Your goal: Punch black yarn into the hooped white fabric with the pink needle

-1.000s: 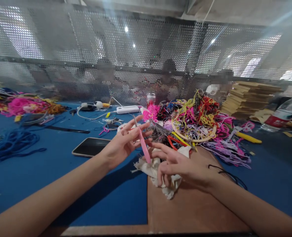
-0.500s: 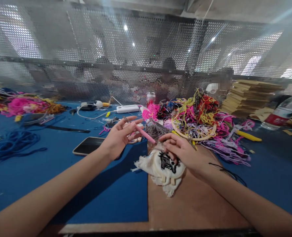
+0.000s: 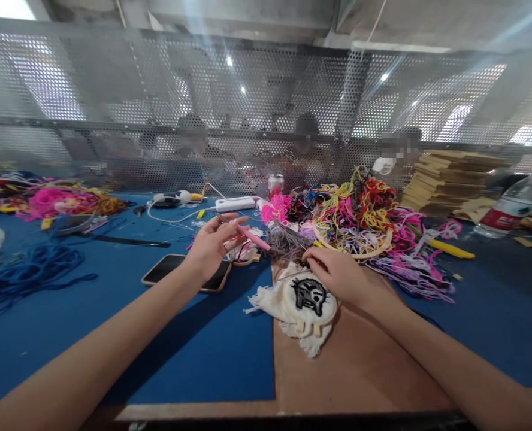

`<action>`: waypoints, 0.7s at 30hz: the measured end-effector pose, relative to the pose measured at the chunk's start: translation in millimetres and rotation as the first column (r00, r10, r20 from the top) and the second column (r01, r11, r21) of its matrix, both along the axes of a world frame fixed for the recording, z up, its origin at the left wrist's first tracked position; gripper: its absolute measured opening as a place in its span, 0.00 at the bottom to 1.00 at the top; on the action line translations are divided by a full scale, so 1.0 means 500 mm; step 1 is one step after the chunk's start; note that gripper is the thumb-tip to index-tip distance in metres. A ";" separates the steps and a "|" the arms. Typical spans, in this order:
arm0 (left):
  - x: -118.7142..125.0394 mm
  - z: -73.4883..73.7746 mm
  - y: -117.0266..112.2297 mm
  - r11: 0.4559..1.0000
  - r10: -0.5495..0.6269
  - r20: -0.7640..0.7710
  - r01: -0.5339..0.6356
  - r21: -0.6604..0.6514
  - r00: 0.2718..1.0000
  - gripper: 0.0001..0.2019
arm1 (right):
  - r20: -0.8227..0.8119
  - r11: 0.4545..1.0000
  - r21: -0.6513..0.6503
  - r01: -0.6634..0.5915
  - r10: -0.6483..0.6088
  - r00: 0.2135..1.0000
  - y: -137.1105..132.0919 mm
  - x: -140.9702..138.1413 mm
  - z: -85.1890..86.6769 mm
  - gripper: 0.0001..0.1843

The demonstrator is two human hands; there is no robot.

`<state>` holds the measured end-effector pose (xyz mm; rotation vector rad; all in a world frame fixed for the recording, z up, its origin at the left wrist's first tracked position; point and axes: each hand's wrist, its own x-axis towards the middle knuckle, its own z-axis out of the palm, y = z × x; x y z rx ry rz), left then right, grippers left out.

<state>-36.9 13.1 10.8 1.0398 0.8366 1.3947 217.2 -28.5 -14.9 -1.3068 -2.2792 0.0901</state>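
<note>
My left hand (image 3: 208,248) holds a slim pink punch needle (image 3: 257,239) over the table, its end pointing right and down towards a tangle of grey yarn (image 3: 286,244). Some of the left fingers are stretched out. Beyond the embroidery, my right hand (image 3: 340,274) has its fingertips pinched together by the grey yarn. What they grip is too small to make out. Below it lies a small round embroidery hoop (image 3: 332,314) with frayed white cloth and a black-and-grey face stitched on it. Another small hooped piece (image 3: 243,254) is partly hidden behind my left hand.
A phone (image 3: 162,270) lies beside my left wrist. Blue yarn (image 3: 36,269) is at the left. A colourful yarn heap (image 3: 351,209) holds a larger hoop (image 3: 376,254). A bottle (image 3: 511,206) and stacked brown card (image 3: 450,179) stand right, before a perforated metal screen (image 3: 257,120).
My right hand has drawn back from the embroidery, uncovering the stitched face. My left hand has shifted slightly left with the punch needle, widening the gap between the hands. The view has tilted up slightly.
</note>
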 end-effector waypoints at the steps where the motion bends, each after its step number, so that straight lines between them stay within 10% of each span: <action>1: -0.001 0.000 0.002 1.000 0.009 -0.002 -0.009 0.000 1.000 0.08 | 0.022 1.000 0.006 0.026 -0.026 0.999 0.002 0.002 -0.001 0.11; 15: -0.003 -0.010 0.008 1.000 0.006 -0.028 -0.006 -0.004 1.000 0.10 | 0.382 0.891 0.136 0.434 -0.451 0.806 0.018 0.037 0.011 0.12; 18: 0.005 -0.012 0.003 1.000 -0.015 -0.018 0.015 -0.008 1.000 0.10 | 0.265 0.909 0.061 0.412 -0.413 0.871 0.019 0.034 0.013 0.12; 21: 0.019 -0.014 -0.011 0.997 -0.073 0.018 0.074 -0.037 0.997 0.08 | -0.140 0.978 -0.161 0.132 -0.155 0.978 0.008 0.014 0.019 0.17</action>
